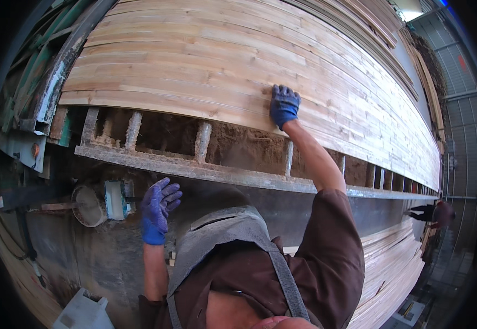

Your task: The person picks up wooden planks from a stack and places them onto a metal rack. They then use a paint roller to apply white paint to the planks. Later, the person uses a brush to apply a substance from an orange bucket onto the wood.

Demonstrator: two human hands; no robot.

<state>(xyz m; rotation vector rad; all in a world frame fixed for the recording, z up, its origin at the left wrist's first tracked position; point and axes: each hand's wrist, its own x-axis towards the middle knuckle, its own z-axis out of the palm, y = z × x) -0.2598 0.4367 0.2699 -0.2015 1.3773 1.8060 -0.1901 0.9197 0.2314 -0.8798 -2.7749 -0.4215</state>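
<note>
My right hand (285,105), in a blue glove with darker fingertips, rests on top of a wide wooden panel (194,66) close to its near edge. Narrow pale strips laid side by side make up the panel's surface, with knots here and there. The right hand's fingers point away from me, pressed on the wood. My left hand (160,211), in a similar blue and purple glove, hangs in the air on the near side of the frame. Its fingers are apart and it holds nothing.
A metal frame (227,174) with short crossbars and sawdust runs under the panel's near edge. At the left are a worn upright beam (57,82) and a round dusty container (89,205). Stacked boards (386,268) lie at the right; another person (440,214) stands farther off.
</note>
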